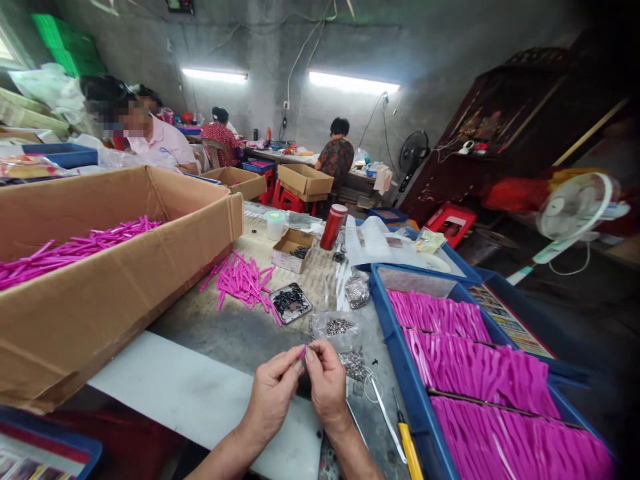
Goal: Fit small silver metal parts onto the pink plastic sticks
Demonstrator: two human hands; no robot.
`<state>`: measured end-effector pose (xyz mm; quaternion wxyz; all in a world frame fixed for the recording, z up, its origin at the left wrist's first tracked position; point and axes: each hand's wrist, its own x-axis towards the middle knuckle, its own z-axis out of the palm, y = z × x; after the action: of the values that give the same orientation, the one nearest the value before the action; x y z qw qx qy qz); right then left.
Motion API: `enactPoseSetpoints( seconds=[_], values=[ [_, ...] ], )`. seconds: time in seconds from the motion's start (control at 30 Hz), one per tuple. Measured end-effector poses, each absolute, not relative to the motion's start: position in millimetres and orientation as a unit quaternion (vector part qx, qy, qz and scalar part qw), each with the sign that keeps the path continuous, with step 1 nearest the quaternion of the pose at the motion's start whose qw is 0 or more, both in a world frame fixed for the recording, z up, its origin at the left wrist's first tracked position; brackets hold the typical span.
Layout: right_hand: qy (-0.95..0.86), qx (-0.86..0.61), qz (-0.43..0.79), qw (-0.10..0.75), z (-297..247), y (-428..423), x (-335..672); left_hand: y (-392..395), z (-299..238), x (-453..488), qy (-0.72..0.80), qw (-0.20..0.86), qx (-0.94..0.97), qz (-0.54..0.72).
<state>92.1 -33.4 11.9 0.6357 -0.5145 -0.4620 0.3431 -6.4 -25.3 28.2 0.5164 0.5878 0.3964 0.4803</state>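
Note:
Near the bottom middle, my left hand [273, 393] and my right hand [327, 387] meet fingertip to fingertip, both closed in a pinch. A small magenta plastic stick [303, 351] shows between them, mostly covered by the fingers. A tiny dark spot is at its upper end, too small to name. Just beyond the hands lies a metal tray [306, 308] of small black parts, beside a loose pile of magenta sticks [243, 280]. Clear bags of small metal pieces [338, 327] lie close to my right hand.
A large cardboard box [115, 280] of magenta sticks stands left. On the right, a blue crate [400, 363] holds rows of magenta pieces. A yellow-handled screwdriver [409, 447], red flask [333, 227] and small carton [287, 259] are on the table. Several people sit farther back.

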Motion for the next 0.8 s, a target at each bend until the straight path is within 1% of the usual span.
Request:
enactPoseSetpoints(
  seconds=[0.07, 0.17, 0.3, 0.43, 0.5, 0.57, 0.63, 0.7, 0.73, 0.8],
  values=[
    [-0.47, -0.529, 0.329, 0.625, 11.9, -33.9, 92.4, -25.6, 29.6, -6.5, 0.39, 0.498, 0.602, 0.487],
    [-0.469, -0.524, 0.344, 0.622, 13.7, -34.1, 92.1, -26.2, 31.5, -7.0, 0.383, 0.47, 0.624, 0.494],
    [-0.466, -0.526, 0.331, 0.63, 16.2, -33.7, 91.0, -27.0, 31.7, -7.3, 0.401, 0.504, 0.6, 0.475],
    [-0.474, -0.516, 0.338, 0.628, 17.3, -33.3, 91.6, -27.3, 32.7, -8.0, 0.375, 0.455, 0.637, 0.496],
    [-0.473, -0.511, 0.344, 0.63, 16.9, -33.2, 92.3, -27.2, 34.5, -8.3, 0.384, 0.467, 0.629, 0.489],
    [-0.482, -0.526, 0.315, 0.626, 16.4, -33.1, 92.9, -27.0, 36.3, -8.7, 0.396, 0.485, 0.619, 0.475],
    [-0.492, -0.541, 0.291, 0.617, 16.5, -33.2, 93.2, -26.7, 36.9, -9.3, 0.387, 0.466, 0.634, 0.48],
    [-0.494, -0.535, 0.305, 0.613, 17.6, -33.0, 93.0, -26.2, 35.8, -9.8, 0.372, 0.436, 0.654, 0.493],
    [-0.492, -0.528, 0.318, 0.615, 18.1, -32.8, 92.8, -26.0, 34.7, -9.8, 0.372, 0.435, 0.652, 0.497],
    [-0.491, -0.523, 0.324, 0.617, 18.5, -32.5, 92.3, -25.8, 32.2, -9.6, 0.388, 0.466, 0.628, 0.488]
  ],
)
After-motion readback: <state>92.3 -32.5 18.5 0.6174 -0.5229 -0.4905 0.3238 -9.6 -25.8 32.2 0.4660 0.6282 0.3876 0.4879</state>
